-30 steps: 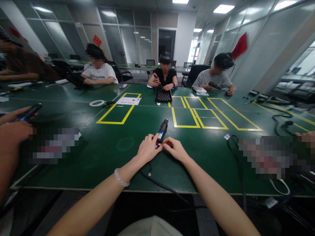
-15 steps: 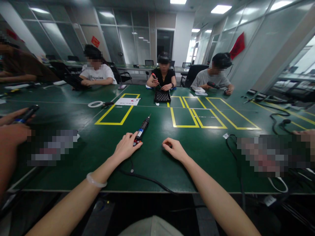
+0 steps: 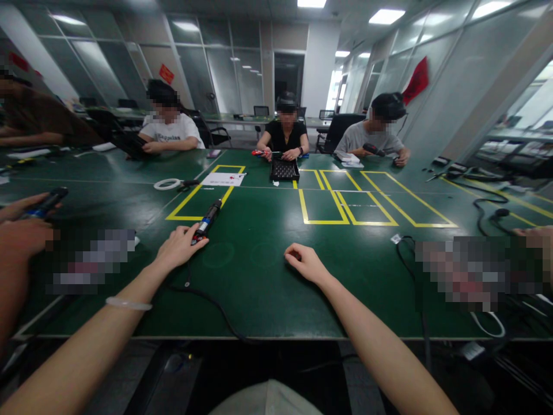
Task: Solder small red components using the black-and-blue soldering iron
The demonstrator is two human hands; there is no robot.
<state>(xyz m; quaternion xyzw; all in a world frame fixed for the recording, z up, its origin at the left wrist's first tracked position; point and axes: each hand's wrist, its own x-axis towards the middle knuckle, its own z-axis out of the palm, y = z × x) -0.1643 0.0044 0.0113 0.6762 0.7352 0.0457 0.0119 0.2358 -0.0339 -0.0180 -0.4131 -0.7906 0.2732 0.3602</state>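
My left hand (image 3: 176, 248) rests over the back end of a corded electric screwdriver (image 3: 209, 218), fingers closed round it. The tool is black with a blue and white band, and its tip points away and to the right, near a yellow tape outline. From its rear a black cable (image 3: 216, 302) runs across the green table (image 3: 254, 288) to the front edge. My right hand (image 3: 306, 260) lies on the table to the right, fingers curled in. Only shadow shows inside that curl.
Yellow tape rectangles (image 3: 326, 222) mark the table. Beyond lie a white sheet (image 3: 224, 179), a roll of white tape (image 3: 167, 184) and a black tray (image 3: 284, 170) before a co-worker. Another person's hand (image 3: 30, 230) holds a similar tool at left. Cables (image 3: 417, 271) lie at right.
My left hand has moved the electric screwdriver to the left, and its cable has shifted along. My right hand stays put. The co-worker opposite has lowered a red-handled screwdriver.
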